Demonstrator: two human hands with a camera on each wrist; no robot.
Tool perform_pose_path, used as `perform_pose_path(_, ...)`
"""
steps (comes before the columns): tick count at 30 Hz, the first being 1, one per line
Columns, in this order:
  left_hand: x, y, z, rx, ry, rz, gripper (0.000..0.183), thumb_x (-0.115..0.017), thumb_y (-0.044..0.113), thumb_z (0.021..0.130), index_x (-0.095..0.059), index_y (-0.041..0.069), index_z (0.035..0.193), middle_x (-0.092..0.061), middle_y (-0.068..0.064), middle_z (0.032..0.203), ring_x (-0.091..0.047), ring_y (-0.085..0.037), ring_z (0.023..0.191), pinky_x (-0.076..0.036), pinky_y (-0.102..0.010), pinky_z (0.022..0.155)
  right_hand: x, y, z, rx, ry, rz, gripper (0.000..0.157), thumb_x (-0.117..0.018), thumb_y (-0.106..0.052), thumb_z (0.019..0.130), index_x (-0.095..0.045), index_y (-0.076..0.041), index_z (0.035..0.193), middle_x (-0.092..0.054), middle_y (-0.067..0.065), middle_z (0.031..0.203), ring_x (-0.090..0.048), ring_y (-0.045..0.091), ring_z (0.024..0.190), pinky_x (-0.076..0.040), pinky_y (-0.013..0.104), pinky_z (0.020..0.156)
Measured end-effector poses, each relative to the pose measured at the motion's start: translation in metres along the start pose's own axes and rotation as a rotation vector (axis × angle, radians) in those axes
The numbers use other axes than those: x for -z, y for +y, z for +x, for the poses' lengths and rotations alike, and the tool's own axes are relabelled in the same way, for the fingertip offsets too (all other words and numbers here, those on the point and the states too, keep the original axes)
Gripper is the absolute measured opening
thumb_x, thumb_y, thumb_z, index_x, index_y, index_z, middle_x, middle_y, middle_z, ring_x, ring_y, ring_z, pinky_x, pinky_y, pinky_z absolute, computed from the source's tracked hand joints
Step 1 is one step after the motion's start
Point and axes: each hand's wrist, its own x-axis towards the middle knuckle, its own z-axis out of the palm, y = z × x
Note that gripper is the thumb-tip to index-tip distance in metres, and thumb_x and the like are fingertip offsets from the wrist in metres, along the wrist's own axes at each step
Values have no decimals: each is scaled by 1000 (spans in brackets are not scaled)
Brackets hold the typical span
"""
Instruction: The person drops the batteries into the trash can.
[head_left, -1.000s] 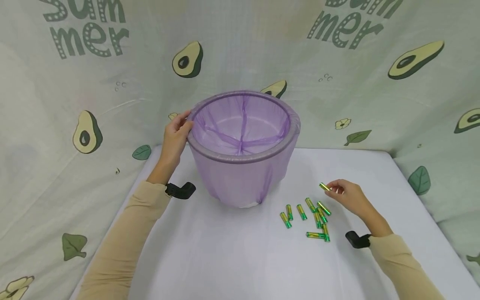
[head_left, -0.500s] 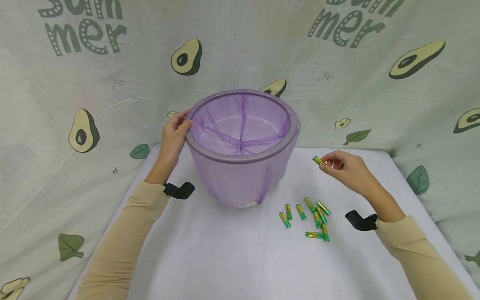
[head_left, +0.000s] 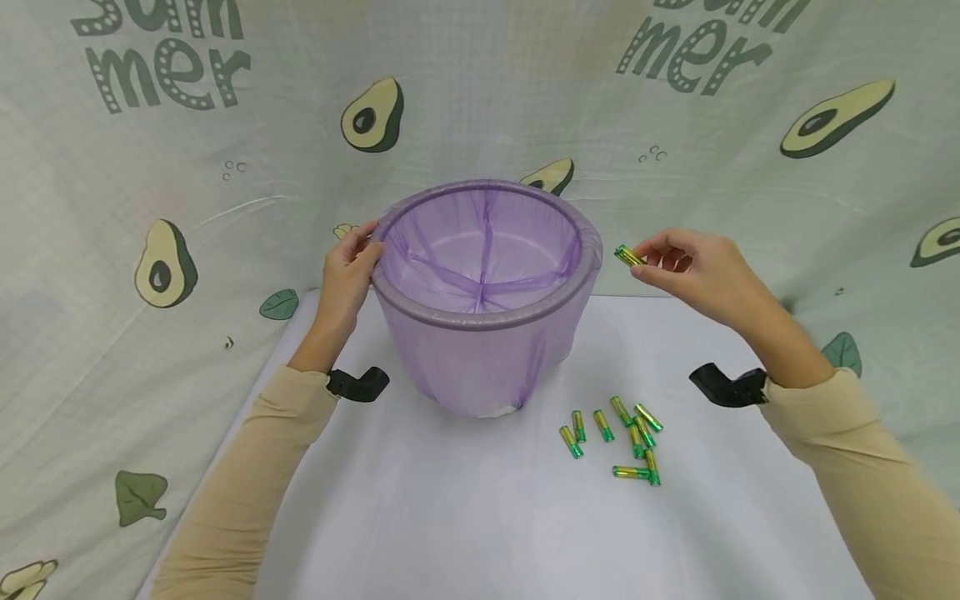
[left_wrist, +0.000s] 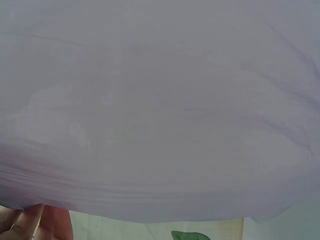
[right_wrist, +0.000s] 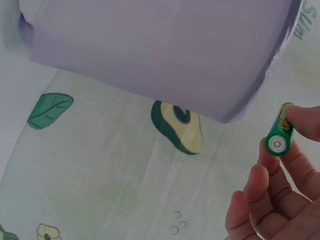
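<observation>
A round bin [head_left: 480,358] lined with a thin translucent purple bag [head_left: 487,250] stands upright on the white table. My left hand [head_left: 348,271] grips its rim at the left side; in the left wrist view only a few fingers [left_wrist: 45,225] show below the bag-covered wall. To the right of the bin, at about rim height, my right hand [head_left: 693,271] pinches a green and gold battery [head_left: 628,256], apart from the rim. The right wrist view shows the battery's flat end [right_wrist: 277,144] between thumb and fingers. Several matching batteries [head_left: 603,425] lie loosely grouped on the table.
A pale cloth [head_left: 285,108] printed with avocados and leaves hangs behind and beside the white table [head_left: 450,517]. A black wrist camera [head_left: 727,386] sits on the right forearm, another black wrist camera [head_left: 358,384] on the left.
My right hand has risen from over the table to about rim height, carrying the battery up and slightly left. The left hand stays on the rim.
</observation>
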Motion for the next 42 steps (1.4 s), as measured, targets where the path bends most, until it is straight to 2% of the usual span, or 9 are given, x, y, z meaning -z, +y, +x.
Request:
perform_pose_path(8,1,1,0,6,8,-8,43,-47,18,94,-48,11,136,-54,-11,122,-50,-6,90,-44,-13,71,10,-28,26,31,-37,-31,26,-63,-29,87,-65,-8,103,-57,6,88,-46,16,78,-36,20,63)
perform_pose_path(17,1,3,-1,9,1,-17,43,-48,19,94,-48,10,136,-54,-12,121,-50,-6,90,-43,-12,70,16,-51,52,108,-145,-140,25,-64,-26,87,-66,-9,104,-58,7,87,-47,17,81,-36,26,63)
perform_pose_path(21,0,3,-1,8,6,-18,43,-48,18,94,-48,11,136,-54,-12,121,-50,-6,90,-44,-12,70,17,-61,61,111,-205,-172,24,-64,-26,86,-66,-10,104,-60,6,87,-49,18,79,-38,29,66)
perform_pose_path(29,0,3,-1,9,-3,-28,43,-48,18,94,-47,11,136,-54,-12,121,-51,-6,88,-44,-12,69,4,-76,72,130,-284,-157,22,-64,-23,87,-66,-8,103,-64,8,92,-53,18,83,-42,29,69)
perform_pose_path(42,1,0,-1,1,0,-11,43,-48,19,94,-48,11,136,-54,-12,121,-50,-7,88,-44,-13,70,-25,-97,81,167,-276,-57,18,-68,-16,84,-68,-5,99,-68,9,88,-60,18,83,-44,25,71)
